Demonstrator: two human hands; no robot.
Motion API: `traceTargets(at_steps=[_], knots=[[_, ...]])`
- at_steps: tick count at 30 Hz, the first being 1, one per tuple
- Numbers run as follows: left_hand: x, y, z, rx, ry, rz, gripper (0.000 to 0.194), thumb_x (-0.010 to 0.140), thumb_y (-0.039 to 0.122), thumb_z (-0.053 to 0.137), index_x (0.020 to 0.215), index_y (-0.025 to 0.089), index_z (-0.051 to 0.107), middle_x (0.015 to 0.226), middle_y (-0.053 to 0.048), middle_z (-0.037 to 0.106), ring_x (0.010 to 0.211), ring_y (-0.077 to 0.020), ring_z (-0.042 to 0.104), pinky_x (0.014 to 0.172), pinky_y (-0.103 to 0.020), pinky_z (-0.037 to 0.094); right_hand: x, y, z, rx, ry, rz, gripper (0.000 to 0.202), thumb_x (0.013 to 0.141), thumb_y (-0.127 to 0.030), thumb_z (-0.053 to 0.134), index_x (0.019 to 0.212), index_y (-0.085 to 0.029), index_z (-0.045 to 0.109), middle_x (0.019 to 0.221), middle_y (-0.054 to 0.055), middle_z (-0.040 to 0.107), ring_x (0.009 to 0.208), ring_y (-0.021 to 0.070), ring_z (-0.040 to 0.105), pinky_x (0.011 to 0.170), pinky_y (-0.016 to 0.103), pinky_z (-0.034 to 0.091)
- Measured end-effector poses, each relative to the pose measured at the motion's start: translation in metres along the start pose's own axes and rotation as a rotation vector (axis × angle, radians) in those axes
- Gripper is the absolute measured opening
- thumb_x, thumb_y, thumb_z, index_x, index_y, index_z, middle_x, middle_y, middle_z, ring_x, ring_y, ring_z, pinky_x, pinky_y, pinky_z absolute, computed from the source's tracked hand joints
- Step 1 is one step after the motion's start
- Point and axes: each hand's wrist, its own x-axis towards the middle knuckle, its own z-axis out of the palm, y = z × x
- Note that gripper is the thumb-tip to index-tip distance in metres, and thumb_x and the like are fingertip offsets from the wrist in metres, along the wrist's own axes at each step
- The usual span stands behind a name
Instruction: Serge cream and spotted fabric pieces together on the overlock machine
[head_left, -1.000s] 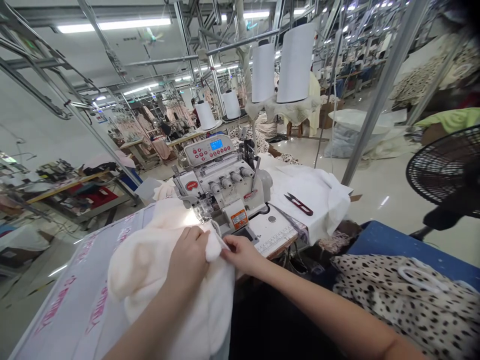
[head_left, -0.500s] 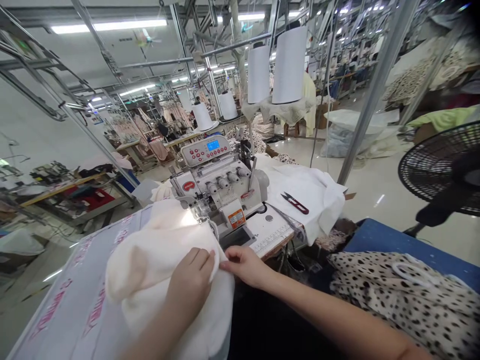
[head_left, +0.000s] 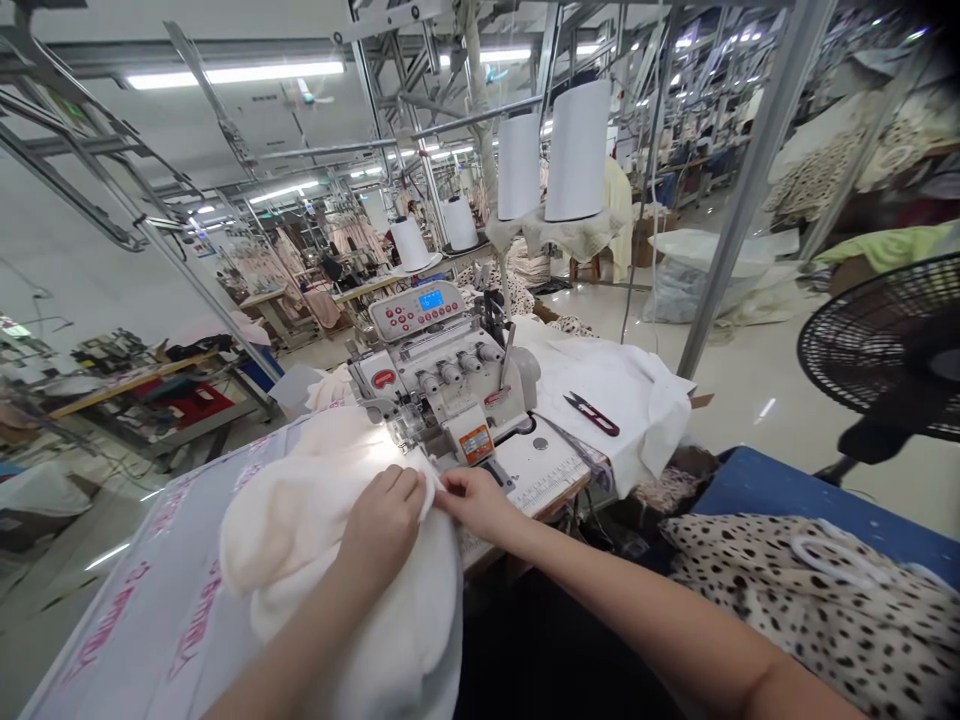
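Cream-white fleecy fabric [head_left: 300, 530] lies bunched at the left of an overlock sewing machine [head_left: 442, 370], its upper part under the lit needle area. My left hand [head_left: 386, 520] is closed on the fabric near its right edge, fingers bent over it. Close beside it, my right hand [head_left: 472, 500] pinches the same edge between thumb and fingers, just in front of the machine. The fingertips of both hands are partly hidden in the folds. Whether the needle is in the cloth cannot be made out.
Thread snips [head_left: 592, 412] lie on white cloth [head_left: 615, 370] right of the machine. Large white thread cones [head_left: 577, 150] stand above. Spotted fabric [head_left: 810, 600] rests on a blue surface [head_left: 750, 480] at right, near a black fan [head_left: 892, 350].
Both hands have moved slightly up towards the needle area, carrying the fabric's edge with them. The camera view has shifted a little. Both hands keep hold of the fabric.
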Motion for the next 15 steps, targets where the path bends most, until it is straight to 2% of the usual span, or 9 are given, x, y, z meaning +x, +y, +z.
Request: traceTargets(at_steps=[4, 7, 10, 12, 15], knots=[[0.005, -0.004, -0.006, -0.001, -0.034, -0.076, 0.012, 0.072, 0.004, 0.05, 0.078, 0.011, 0.057, 0.072, -0.006, 0.049, 0.071, -0.0208, 0.043, 0.062, -0.033, 0.041, -0.004, -0.001, 0.01, 0.103, -0.032, 0.082, 0.016, 0.069, -0.026, 0.059, 0.064, -0.015, 0.05, 0.055, -0.004, 0.042, 0.052, 0.0088, 0.037, 0.05, 0.02, 0.028], [-0.002, 0.003, -0.017, -0.007, -0.022, -0.235, 0.007, 0.074, 0.01, 0.05, 0.067, 0.014, 0.051, 0.071, -0.006, 0.047, 0.07, -0.0212, 0.043, 0.062, -0.035, 0.039, -0.022, 0.0, 0.018, 0.188, -0.08, 0.142, 0.015, 0.067, -0.026, 0.06, 0.067, -0.015, 0.05, 0.058, -0.003, 0.045, 0.052, 0.0088, 0.039, 0.05, 0.02, 0.03], [-0.02, 0.012, -0.03, -0.02, 0.021, -0.414, 0.009, 0.074, 0.009, 0.046, 0.076, 0.013, 0.054, 0.079, -0.007, 0.049, 0.074, -0.0214, 0.045, 0.066, -0.035, 0.04, -0.044, 0.005, 0.021, 0.255, -0.131, 0.189, 0.018, 0.064, -0.027, 0.062, 0.066, -0.015, 0.049, 0.058, -0.003, 0.043, 0.053, 0.0089, 0.037, 0.051, 0.021, 0.029], [-0.038, 0.013, -0.036, 0.006, 0.041, -0.484, 0.014, 0.074, 0.011, 0.044, 0.083, 0.013, 0.055, 0.086, -0.009, 0.051, 0.079, -0.0228, 0.047, 0.069, -0.037, 0.041, -0.056, 0.008, 0.021, 0.279, -0.141, 0.179, 0.019, 0.063, -0.026, 0.063, 0.065, -0.015, 0.049, 0.059, -0.003, 0.043, 0.055, 0.0093, 0.038, 0.053, 0.022, 0.03], [-0.067, 0.005, -0.045, 0.057, 0.027, -0.559, 0.019, 0.076, 0.018, 0.042, 0.087, 0.012, 0.056, 0.092, -0.011, 0.051, 0.086, -0.0258, 0.048, 0.078, -0.042, 0.043, -0.068, 0.013, 0.02, 0.303, -0.068, 0.093, 0.015, 0.063, -0.019, 0.061, 0.067, -0.015, 0.047, 0.064, -0.003, 0.044, 0.062, 0.0105, 0.04, 0.058, 0.022, 0.032]])
